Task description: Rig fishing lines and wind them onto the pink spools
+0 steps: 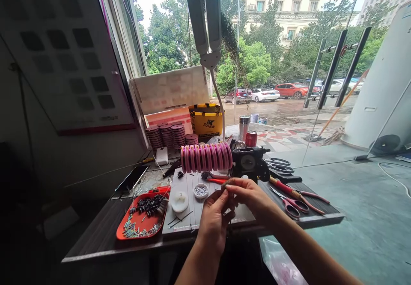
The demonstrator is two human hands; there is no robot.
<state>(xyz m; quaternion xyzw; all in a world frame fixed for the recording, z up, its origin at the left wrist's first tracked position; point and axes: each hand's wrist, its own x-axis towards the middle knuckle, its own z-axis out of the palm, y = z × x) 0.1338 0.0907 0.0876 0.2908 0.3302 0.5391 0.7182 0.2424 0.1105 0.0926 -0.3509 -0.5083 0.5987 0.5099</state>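
Note:
In front of the work board, my left hand (213, 216) and my right hand (248, 195) meet with their fingers pinched together. Whatever lies between the fingertips is too small and hidden to name. Just beyond them sits a row of pink spools (207, 157) on a black machine (248, 163). Left of my fingers stands a small round dish of white beads (201, 191). A white round pad (180, 202) lies farther left on the white board (189, 221), near some thin dark sticks. Behind my fingertips is an orange-handled tool (218, 181).
A red tray (120, 232) of small black and metal parts stands left. To the right lie scissors (292, 208), red-handled pliers (300, 195) and black-handled shears (280, 165). Stacked pink discs (165, 136), a yellow bag (207, 124), a red can (251, 138) and a lamp (210, 58) are behind.

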